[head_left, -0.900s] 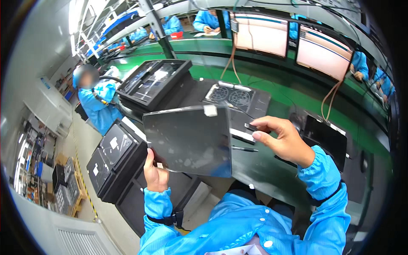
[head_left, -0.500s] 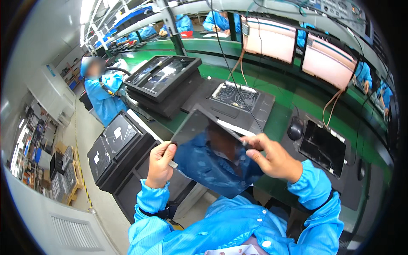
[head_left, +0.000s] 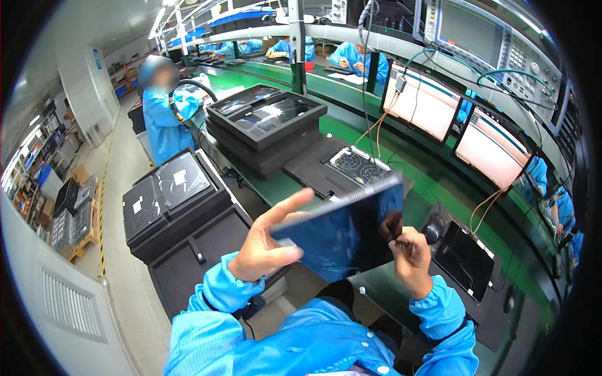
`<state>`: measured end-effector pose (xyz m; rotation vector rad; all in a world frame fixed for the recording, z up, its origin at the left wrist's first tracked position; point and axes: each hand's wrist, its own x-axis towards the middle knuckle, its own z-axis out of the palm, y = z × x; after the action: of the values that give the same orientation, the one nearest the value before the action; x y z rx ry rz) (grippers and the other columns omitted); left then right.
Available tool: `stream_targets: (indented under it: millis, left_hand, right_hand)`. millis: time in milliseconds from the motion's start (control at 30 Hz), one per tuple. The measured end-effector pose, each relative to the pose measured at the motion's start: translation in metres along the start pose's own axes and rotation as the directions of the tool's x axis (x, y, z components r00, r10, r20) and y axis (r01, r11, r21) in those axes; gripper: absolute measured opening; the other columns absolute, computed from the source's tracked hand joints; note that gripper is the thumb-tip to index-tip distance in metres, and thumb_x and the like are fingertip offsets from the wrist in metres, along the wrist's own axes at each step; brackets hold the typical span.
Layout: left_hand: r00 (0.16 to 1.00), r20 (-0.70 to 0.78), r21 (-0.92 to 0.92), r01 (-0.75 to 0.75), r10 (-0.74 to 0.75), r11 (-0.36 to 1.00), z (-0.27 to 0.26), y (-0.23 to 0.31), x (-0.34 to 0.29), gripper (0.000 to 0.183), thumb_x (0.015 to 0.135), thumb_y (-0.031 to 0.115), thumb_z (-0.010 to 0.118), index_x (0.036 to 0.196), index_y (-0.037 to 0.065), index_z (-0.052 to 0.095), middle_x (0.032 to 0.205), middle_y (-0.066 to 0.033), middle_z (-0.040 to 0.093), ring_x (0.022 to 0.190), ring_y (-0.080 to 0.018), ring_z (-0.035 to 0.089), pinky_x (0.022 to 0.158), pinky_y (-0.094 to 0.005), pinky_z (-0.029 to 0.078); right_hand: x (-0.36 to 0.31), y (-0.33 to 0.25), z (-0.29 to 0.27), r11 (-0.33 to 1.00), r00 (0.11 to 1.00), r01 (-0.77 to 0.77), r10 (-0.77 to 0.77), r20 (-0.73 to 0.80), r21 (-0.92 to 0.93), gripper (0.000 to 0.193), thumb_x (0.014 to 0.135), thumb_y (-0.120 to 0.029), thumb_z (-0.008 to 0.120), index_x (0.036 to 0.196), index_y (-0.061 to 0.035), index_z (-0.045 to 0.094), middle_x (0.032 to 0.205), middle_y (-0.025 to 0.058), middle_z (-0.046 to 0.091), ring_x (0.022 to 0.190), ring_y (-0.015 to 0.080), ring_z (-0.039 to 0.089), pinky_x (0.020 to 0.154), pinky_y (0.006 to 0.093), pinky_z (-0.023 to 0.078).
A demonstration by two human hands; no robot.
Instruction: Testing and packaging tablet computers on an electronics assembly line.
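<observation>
Head view: hold the glossy flat panel [head_left: 342, 241] gently by its edges

The panel is tilted in the air between both hands. At its left corner, the left hand [head_left: 258, 252] has thumb and pointing finger spread wide; I can't tell if its other fingers grip. At the panel's right edge, the right hand [head_left: 411, 258] has its fingertips pinched together; what's between them is hidden. The shiny front probably smudges easily, so touch only the edges and hold the panel steady.

A blue-clad co-worker [head_left: 164, 125] stands at left, two lit monitors [head_left: 424, 102] at right.
</observation>
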<state>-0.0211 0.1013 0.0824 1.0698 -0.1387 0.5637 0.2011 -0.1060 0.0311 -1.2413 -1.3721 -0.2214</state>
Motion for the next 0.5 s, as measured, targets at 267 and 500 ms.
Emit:
stream_targets:
  millis: [267, 500]
  left_hand:
    - [0.895, 0.108, -0.26, 0.447, -0.434, 0.856, -0.013, -0.118, -0.031, 0.051, 0.093, 0.003, 0.066, 0.141, 0.003, 0.051, 0.137, -0.0146, 0.06, 0.131, -0.0296, 0.056, 0.112, -0.0451, 0.043]
    - [0.871, -0.17, -0.827, 0.128, -0.461, 0.548, -0.034, -0.102, -0.016, 0.033, 0.105, 0.026, 0.049, 0.116, 0.002, 0.07, 0.128, -0.0168, 0.068, 0.118, -0.0371, 0.065, 0.088, -0.0538, 0.061]
  right_hand:
    - [0.053, -0.019, -0.011, 0.931, 0.935, -0.355, 0.353, -0.042, -0.089, 0.02, 0.093, -0.006, 0.071, 0.112, -0.0011, 0.066, 0.096, 0.007, 0.07, 0.089, 0.0093, 0.063, 0.078, 0.0274, 0.051]
    - [0.044, -0.033, -0.037, 0.876, 0.861, -0.439, 0.474, 0.184, -0.199, 0.029, 0.094, -0.015, 0.066, 0.119, -0.0002, 0.067, 0.093, 0.0105, 0.061, 0.08, 0.0185, 0.06, 0.072, 0.0336, 0.049]
